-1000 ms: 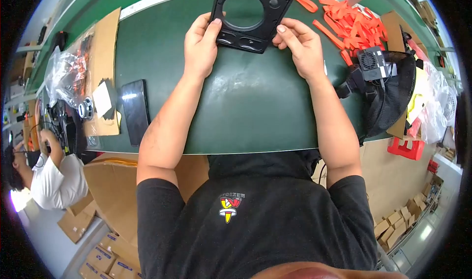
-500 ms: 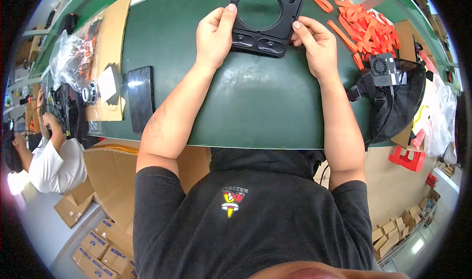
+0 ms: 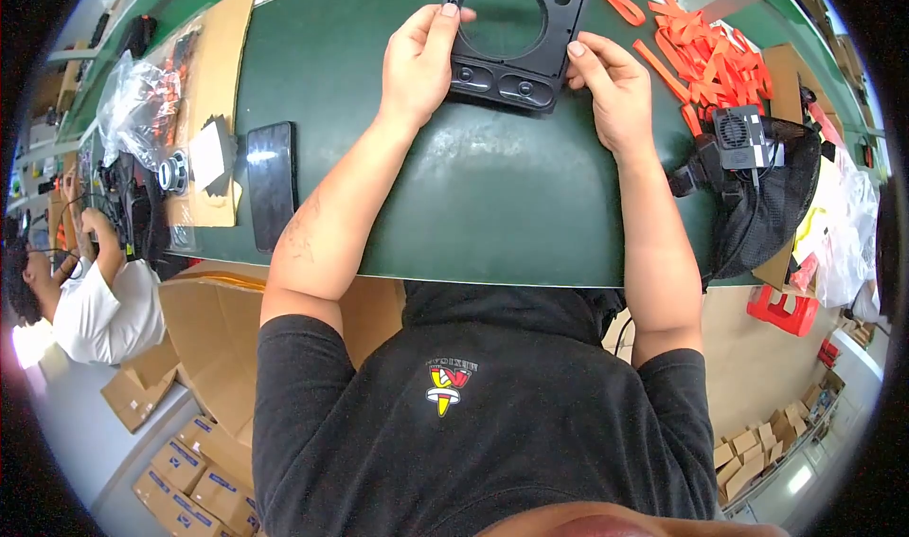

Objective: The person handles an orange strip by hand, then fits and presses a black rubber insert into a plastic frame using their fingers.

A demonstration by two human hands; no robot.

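Both hands hold a black rectangular panel (image 3: 560,27) above the green table, near its far edge. The panel has a large round opening, a small round hole at its upper right and two oval driver-like parts along its near edge. My left hand (image 3: 419,59) grips its left side, thumb on the face and a fingertip showing through the opening. My right hand (image 3: 613,87) pinches its right edge between thumb and fingers. Orange straps (image 3: 705,54) lie in a heap to the right of the panel.
A black phone (image 3: 272,185), a small speaker (image 3: 173,172) and cardboard (image 3: 222,92) with plastic bags lie at the left. A small fan-like device (image 3: 737,137) rests on a black mesh bag (image 3: 772,205) at the right. Another person (image 3: 109,305) works at the far left.
The panel and both hands sit further right in the view than a second ago, and the panel's near side is turned more toward me. The whole scene has shifted slightly with the camera.
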